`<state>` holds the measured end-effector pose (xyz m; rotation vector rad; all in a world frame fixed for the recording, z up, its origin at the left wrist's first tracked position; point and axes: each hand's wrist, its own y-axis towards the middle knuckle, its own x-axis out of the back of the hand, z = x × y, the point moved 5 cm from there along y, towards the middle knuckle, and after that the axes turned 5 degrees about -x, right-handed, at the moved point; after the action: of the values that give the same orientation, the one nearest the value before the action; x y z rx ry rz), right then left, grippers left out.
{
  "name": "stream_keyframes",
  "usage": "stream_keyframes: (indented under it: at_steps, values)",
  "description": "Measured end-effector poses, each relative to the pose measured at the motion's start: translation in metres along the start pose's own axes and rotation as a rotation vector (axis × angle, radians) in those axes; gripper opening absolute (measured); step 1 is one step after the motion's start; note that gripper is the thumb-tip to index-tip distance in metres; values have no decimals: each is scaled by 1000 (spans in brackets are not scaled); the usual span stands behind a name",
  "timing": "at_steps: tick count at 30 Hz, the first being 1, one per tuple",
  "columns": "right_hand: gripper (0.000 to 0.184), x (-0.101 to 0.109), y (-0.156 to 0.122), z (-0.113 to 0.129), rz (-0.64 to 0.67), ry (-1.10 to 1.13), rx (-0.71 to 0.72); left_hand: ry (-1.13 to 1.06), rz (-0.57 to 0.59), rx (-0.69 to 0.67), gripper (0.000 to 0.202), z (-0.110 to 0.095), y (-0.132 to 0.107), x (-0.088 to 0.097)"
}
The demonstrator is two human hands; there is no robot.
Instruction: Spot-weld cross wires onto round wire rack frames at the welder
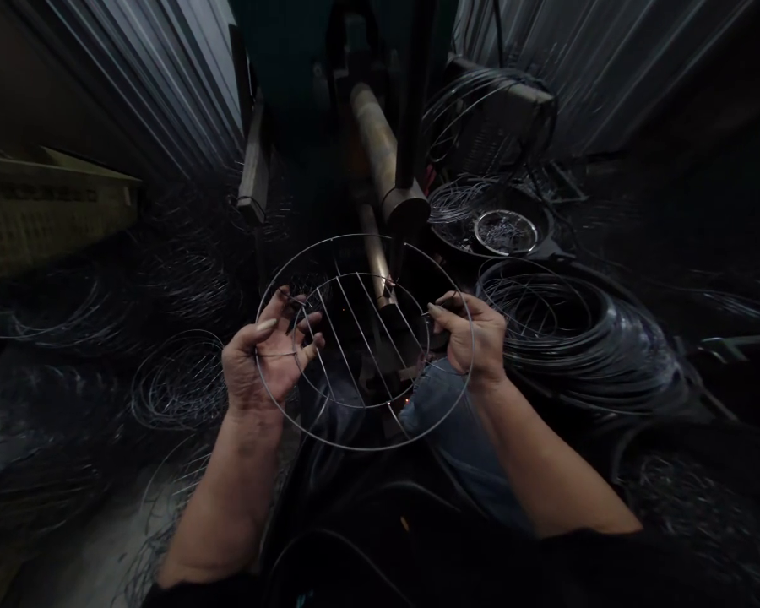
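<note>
I hold a round wire frame (pixel 361 245) of two concentric rings crossed by several straight rods, flat under a spot welder. My left hand (pixel 263 363) grips its left side, palm up, with fingers curled round the rings. My right hand (pixel 472 338) pinches the frame's right side where a rod meets the inner ring. The welder's upper electrode (pixel 405 211) comes down onto a rod near the inner ring's top, and a small bright spot shows at the contact (pixel 389 285). A few sparks glow low by my knee.
Coils of dark wire rings (pixel 570 329) are stacked at the right, with a pan of finished wire pieces (pixel 503 230) behind. More wire frames (pixel 177 388) lie at the left. Corrugated metal walls stand on both sides. My blue-trousered knee (pixel 443 414) is under the frame.
</note>
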<state>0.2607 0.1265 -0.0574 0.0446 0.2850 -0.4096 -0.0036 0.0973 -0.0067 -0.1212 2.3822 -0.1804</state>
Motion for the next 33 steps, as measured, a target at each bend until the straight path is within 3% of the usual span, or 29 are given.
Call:
stream_keyframes:
  at_steps: [6,13,20,25,29,33]
  values:
    - [16,-20,18,-6,30,-78,27,-56,-74,-96,42,2,-15,6]
    - [15,-46,37,4,104,-111,61,-68,-104,-134,39,-5,-3,5]
    - [23,-57,50,-6,152,-106,57,-79,-132,-135,35,-4,1,10]
    - [18,-47,43,-5,175,-52,-41,-92,-165,-96,32,-1,-1,17]
    - [26,-20,15,-1,240,6,-143,-66,-187,-58,33,-2,1,22]
    - [25,-1,-16,2,230,6,-152,-33,-103,24,40,-1,4,21]
